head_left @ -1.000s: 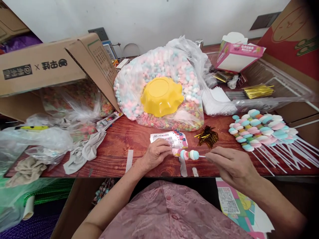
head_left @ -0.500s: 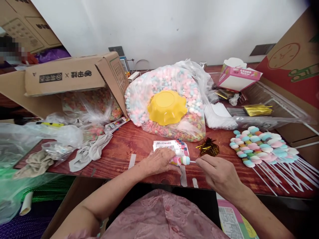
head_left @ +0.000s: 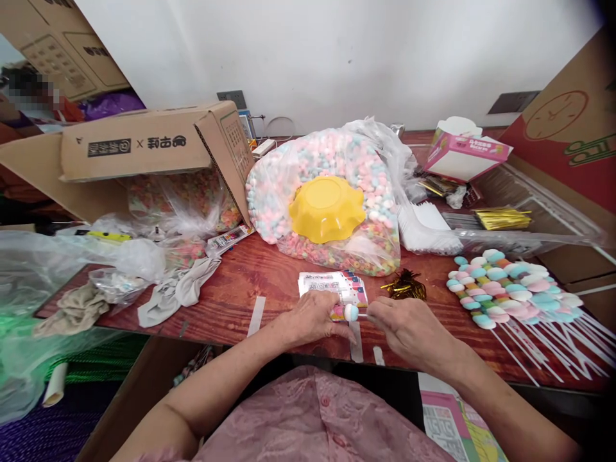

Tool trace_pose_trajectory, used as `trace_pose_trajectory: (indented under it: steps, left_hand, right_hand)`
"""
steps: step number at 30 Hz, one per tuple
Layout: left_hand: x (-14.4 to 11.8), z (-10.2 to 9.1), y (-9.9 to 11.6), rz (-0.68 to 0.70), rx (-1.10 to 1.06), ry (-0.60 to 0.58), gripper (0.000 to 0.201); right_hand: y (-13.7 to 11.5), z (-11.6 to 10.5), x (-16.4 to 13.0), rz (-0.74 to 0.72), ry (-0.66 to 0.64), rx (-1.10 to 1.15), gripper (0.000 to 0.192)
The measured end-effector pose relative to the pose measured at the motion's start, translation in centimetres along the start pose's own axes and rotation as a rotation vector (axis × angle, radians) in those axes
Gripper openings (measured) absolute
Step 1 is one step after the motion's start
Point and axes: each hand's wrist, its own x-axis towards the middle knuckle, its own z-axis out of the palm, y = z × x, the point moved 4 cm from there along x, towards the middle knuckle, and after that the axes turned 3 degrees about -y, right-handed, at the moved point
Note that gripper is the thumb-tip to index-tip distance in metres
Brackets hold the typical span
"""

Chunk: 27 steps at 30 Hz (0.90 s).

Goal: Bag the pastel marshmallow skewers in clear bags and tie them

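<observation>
In the head view, my right hand (head_left: 402,324) pinches the thin white stick of a marshmallow skewer (head_left: 351,313). Its pastel end shows between my hands. The rest runs under my left hand (head_left: 317,319), which grips a printed bag around the skewer. My left thumb lies along the near side. Under and behind the left fingers is a stack of printed bags (head_left: 353,289). A bunch of gold twist ties (head_left: 404,286) lies just beyond my right hand. Finished-looking marshmallow skewers (head_left: 510,289) are piled to the right, sticks towards me.
A big clear bag of marshmallows (head_left: 274,186) with a yellow scalloped bowl (head_left: 327,208) upturned on it stands behind. An open cardboard box (head_left: 158,141) is at left, near gloves (head_left: 180,292). A clear tray (head_left: 553,234) and white sticks (head_left: 426,228) sit at right.
My right hand has moved left towards my left hand, pushing the skewer further into the printed bag. Less of the marshmallows shows now. The view has shifted slightly.
</observation>
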Motion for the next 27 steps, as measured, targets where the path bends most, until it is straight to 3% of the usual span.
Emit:
trace_pose_trajectory:
  steps: [6, 10, 14, 18, 22, 27]
  left_hand:
    - [-0.2, -0.2, 0.0, -0.062, 0.258, 0.004, 0.051]
    - [0.0, 0.5, 0.8, -0.042, 0.224, -0.051, 0.048]
    - [0.2, 1.1, 0.8, -0.076, 0.103, -0.085, 0.032]
    - [-0.1, 0.2, 0.2, -0.116, 0.014, -0.04, 0.028]
    - [-0.2, -1.1, 0.3, -0.064, -0.162, 0.03, 0.031]
    - [0.5, 0.4, 1.6, 0.007, -0.446, -0.063, 0.007]
  right_hand:
    - [-0.2, -0.3, -0.4, 0.084, -0.124, -0.066, 0.021]
    - [-1.4, -0.5, 0.9, 0.121, -0.242, -0.082, 0.02]
    - [-3.1, 0.1, 2.6, 0.1, -0.302, -0.021, 0.015]
    - [-2.6, 0.1, 3.1, 0.092, -0.239, 0.034, 0.014]
    - [-1.1, -1.0, 2.8, 0.067, 0.0, 0.089, 0.022]
    - [-1.4, 0.2, 3.5, -0.001, 0.061, 0.09, 0.014]
